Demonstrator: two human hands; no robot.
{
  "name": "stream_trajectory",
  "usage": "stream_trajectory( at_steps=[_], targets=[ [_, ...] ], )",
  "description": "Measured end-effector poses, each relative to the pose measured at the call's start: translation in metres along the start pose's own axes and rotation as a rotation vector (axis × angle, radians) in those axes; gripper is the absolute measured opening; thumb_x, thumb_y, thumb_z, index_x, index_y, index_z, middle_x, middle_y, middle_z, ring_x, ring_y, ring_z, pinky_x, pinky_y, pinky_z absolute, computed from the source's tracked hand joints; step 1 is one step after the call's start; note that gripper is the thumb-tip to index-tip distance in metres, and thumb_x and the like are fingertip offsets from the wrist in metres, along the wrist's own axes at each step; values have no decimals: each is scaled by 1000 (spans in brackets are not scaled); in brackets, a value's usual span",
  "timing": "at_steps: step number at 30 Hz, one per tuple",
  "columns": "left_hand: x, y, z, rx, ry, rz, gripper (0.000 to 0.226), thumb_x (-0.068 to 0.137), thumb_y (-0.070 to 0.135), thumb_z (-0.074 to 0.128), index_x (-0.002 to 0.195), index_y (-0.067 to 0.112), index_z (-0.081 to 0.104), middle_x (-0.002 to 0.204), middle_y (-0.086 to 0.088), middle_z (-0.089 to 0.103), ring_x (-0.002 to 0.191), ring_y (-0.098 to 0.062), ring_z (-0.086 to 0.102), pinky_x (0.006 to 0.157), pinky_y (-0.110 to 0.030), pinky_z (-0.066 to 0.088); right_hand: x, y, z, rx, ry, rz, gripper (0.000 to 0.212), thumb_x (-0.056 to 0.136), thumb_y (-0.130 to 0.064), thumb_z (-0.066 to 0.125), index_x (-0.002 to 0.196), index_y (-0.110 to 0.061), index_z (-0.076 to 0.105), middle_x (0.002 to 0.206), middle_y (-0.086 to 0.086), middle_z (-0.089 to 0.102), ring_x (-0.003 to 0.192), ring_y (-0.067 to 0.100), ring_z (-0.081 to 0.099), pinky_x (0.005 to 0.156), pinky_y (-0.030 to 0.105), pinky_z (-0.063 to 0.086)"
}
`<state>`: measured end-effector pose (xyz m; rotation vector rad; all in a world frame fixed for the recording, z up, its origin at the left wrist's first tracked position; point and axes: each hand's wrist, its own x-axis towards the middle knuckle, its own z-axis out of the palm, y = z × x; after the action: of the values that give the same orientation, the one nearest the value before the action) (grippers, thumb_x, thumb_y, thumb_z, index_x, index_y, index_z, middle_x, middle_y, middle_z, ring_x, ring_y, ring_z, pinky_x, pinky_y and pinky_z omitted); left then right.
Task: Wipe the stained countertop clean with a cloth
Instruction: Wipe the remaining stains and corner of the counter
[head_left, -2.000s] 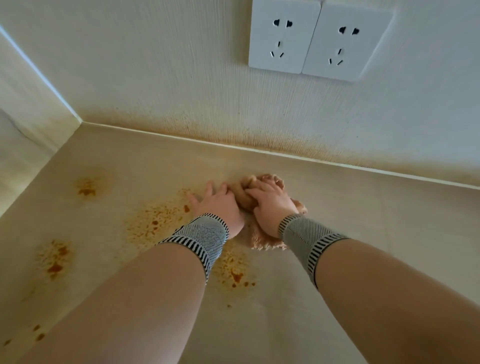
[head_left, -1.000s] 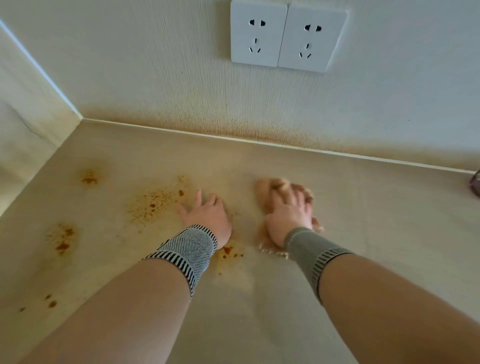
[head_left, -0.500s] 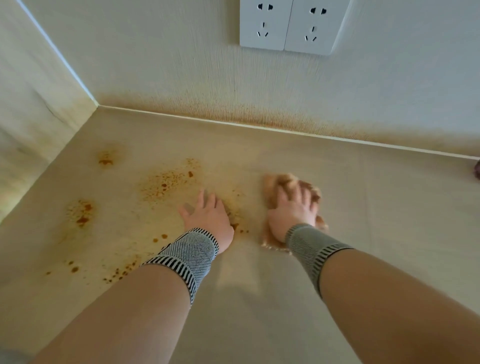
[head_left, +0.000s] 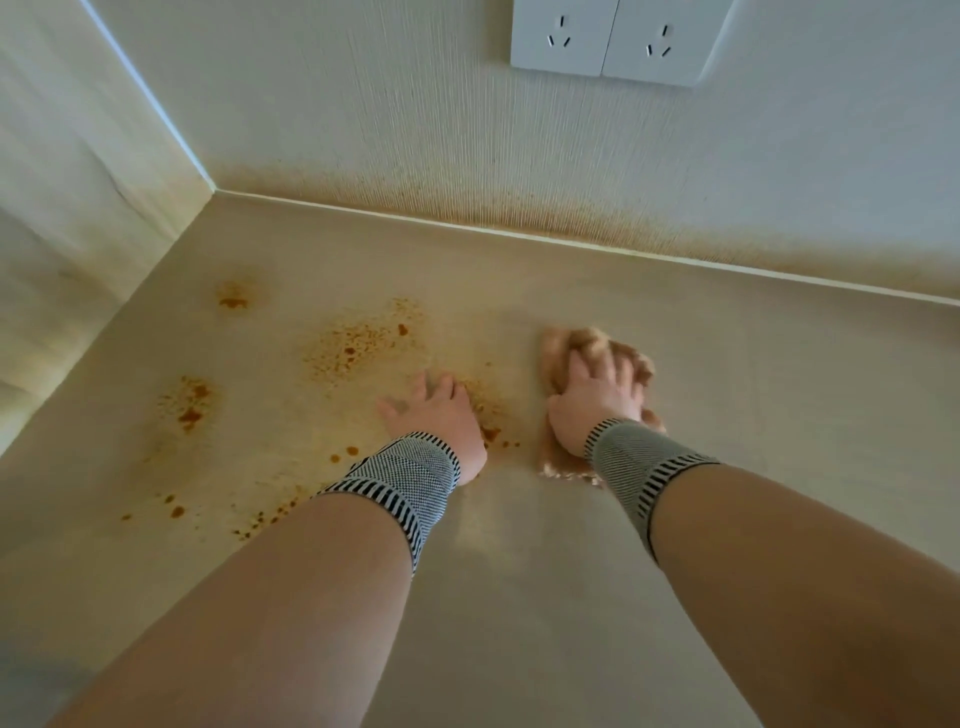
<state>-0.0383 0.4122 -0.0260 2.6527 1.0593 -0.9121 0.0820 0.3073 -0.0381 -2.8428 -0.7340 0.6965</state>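
Observation:
A beige countertop (head_left: 727, 395) carries orange-brown stains (head_left: 358, 345) in several patches left of centre. My right hand (head_left: 592, 400) lies on a bunched tan cloth (head_left: 558, 343), fingers curled into it and pressing it to the surface. The cloth's fringe shows under my wrist. My left hand (head_left: 436, 410) rests flat on the counter just left of the cloth, fingers spread, partly over a stain. Both wrists wear grey striped bands.
The back wall (head_left: 467, 156) is speckled brown along its base. Two white sockets (head_left: 608, 41) sit high on it. A side wall (head_left: 78, 182) closes the counter at the left, forming a corner.
Two seconds ago both hands were together on the cloth. My right hand has since slid the cloth to the right, and my left hand now lies flat on the counter apart from it.

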Motion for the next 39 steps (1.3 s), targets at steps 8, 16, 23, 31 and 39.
stream_trajectory(
  at_steps=[8, 16, 23, 31, 39],
  targets=[
    [1, -6, 3, -25, 13, 32, 76, 100, 34, 45, 158, 21, -3, 165, 6, -11, 151, -26, -11, 115, -68, 7, -12, 35, -2, -22, -21, -185, 65, 94, -31, 48, 155, -38, 25, 167, -4, 3, 152, 22, -4, 124, 42, -2],
    [0, -8, 3, -49, 31, 50, 76, 99, 33, 46, 158, 19, 0, 165, 5, -7, 151, -27, -9, 115, -68, 6, -19, -20, 16, 7, -21, -75, 69, 94, -31, 42, 157, -35, 15, 166, 2, -7, 151, 29, -9, 122, 51, -4],
    [-3, -12, 2, -49, 37, 81, 72, 101, 39, 43, 158, 20, 3, 165, 5, -7, 151, -27, -10, 115, -68, 6, -42, 49, 14, -63, -34, -159, 68, 94, -40, 48, 155, -42, 18, 166, -6, -2, 152, 19, -7, 124, 41, -2],
    [2, -16, 2, -24, 29, 102, 76, 99, 36, 45, 158, 19, 1, 165, 5, -8, 151, -30, -12, 115, -69, 7, -43, -4, 21, 61, -11, 73, 68, 94, -30, 43, 156, -36, 16, 166, -2, -6, 152, 25, -9, 122, 49, -4],
    [-21, -34, 7, 7, 38, 170, 79, 98, 47, 44, 158, 20, 1, 165, 3, -10, 150, -29, -15, 112, -72, 3, -58, 47, 15, -10, -6, 19, 66, 93, -39, 51, 154, -40, 25, 167, -2, 3, 152, 24, -1, 124, 45, 2]
  ],
)
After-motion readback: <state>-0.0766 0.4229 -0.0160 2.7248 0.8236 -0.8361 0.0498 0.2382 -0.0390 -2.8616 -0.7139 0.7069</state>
